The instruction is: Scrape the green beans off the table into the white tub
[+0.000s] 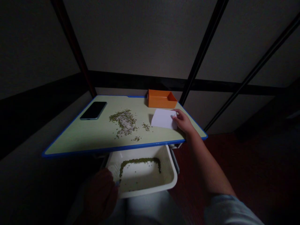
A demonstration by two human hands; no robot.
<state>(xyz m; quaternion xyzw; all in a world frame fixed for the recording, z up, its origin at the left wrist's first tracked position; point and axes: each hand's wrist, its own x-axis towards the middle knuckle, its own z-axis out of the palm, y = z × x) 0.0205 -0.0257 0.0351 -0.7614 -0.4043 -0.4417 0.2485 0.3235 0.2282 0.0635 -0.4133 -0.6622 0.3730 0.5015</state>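
Note:
My right hand (184, 122) rests on the small table (77, 137) near its right edge, fingers closed on the corner of a white card (163, 118) that lies tilted on the top. Left of the card, green beans (124, 122) lie scattered over a patch of white grains. My left hand (99, 195) is low and dark below the table, gripping the near left rim of a white tray (170, 175). The tray sits under the table's front edge and holds a curved band of green beans (140, 162).
An orange open box (161, 99) stands at the back of the table, just behind the card. A dark phone (93, 110) lies flat at the back left. The table has a blue rim. Dark bars and a pale wall rise behind it.

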